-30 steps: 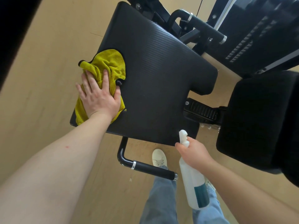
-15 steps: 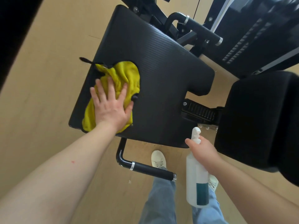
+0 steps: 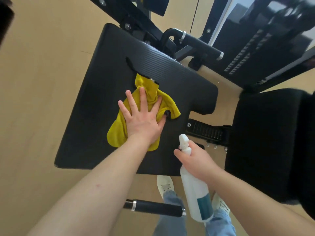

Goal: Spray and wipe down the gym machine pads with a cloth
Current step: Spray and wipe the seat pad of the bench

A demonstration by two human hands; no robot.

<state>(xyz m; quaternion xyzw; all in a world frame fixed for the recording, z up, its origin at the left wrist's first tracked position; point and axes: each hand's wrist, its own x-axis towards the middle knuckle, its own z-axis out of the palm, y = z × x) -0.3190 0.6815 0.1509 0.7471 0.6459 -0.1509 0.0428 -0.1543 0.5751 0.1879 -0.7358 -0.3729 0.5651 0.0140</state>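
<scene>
While left hand (image 3: 141,121), spread flat, presses yellow cloth (image 3: 117,135) onto pad (image 3: 102,86), right hand (image 3: 199,162) grips teal-labelled bottle (image 3: 196,195).

The place is a gym. A black steel machine frame (image 3: 136,19) carries a wide ribbed seat pad (image 3: 119,65) and a second dark pad (image 3: 264,142). Bar handles (image 3: 201,43) with foam grips stand out from it. A stack of weight plates (image 3: 247,53) stands behind, on a pale wooden floor (image 3: 42,65).

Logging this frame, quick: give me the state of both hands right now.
Left hand: open, fingers spread flat, pressing the yellow cloth onto the seat pad.
Right hand: closed around the spray bottle.
</scene>
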